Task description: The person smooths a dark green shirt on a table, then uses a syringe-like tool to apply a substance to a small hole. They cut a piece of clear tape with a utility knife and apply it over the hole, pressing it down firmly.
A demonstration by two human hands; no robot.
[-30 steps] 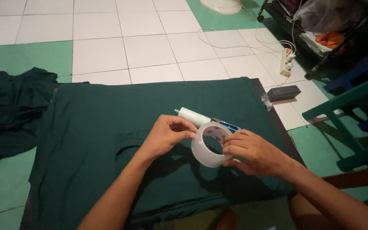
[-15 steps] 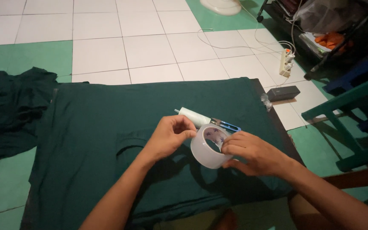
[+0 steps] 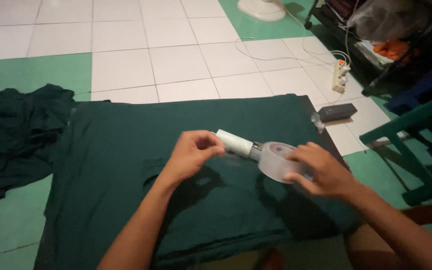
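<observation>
The right hand (image 3: pixel 321 172) is gripping a roll of clear packing tape (image 3: pixel 275 161) with curled fingers, just above the dark green shirt (image 3: pixel 141 150), while the left hand (image 3: pixel 192 152), fingertips pinched together beside the roll, is apparently holding the tape's free end, though the strip itself is too faint to confirm. Drawing it out well calls for steady tension and a firmly braced roll. Behind the roll, a white cylindrical tube (image 3: pixel 233 141) is lying on the shirt's soft, matte cloth; the tape looks glossy and translucent.
</observation>
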